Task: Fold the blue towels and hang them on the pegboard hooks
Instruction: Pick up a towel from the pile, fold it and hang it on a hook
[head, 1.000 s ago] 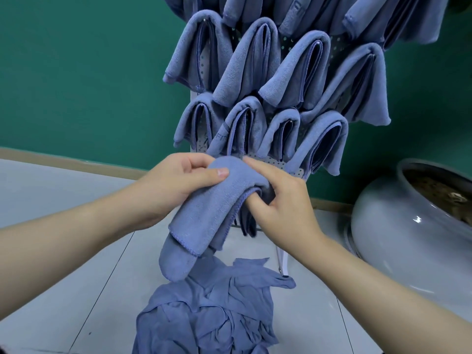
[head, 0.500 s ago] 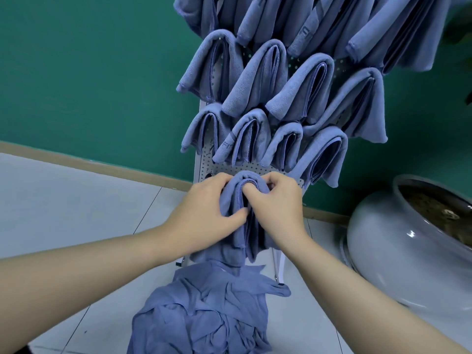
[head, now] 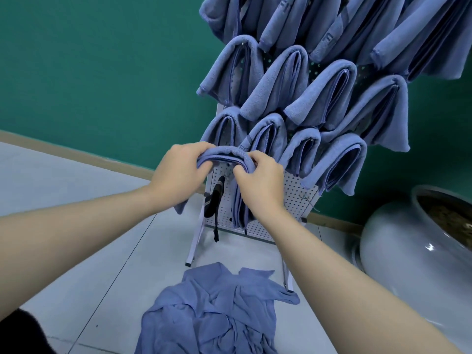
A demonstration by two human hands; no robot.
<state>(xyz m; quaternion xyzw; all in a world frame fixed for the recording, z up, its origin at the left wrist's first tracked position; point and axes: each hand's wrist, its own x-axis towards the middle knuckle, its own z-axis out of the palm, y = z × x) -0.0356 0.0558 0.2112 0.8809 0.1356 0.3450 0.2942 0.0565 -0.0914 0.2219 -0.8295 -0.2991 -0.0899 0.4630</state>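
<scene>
A green wall [head: 89, 72] fills the upper left and far right of the frame, with a tan baseboard strip along its foot. Below it a pale tiled floor [head: 76, 226] takes up the lower left. At the right edge sits a large glossy grey pot [head: 408, 256], its dark inside only partly seen.

In the upper centre and right stands a white pegboard [head: 296, 195] on thin white legs, nearly covered by rows of folded blue towels [head: 283, 83] that hang over its hooks and overlap one another. The bare perforated panel shows only in its lowest part, just right of centre.

At the bottom centre a heap of loose blue towels [head: 217, 310] lies crumpled on the floor, in front of the pegboard's legs.

Both bare forearms reach in from the lower corners to the middle of the frame. There a folded towel [head: 224, 155] arches against the lower bare part of the pegboard, just under the lowest hung row, its layers drooping down between the hands. The left hand [head: 178, 175] grips its left end with curled fingers; the right hand [head: 260, 185] pinches its right end, fingers bent round the fold.

A small black strap-like object [head: 214, 200] hangs on the board between the two hands.
</scene>
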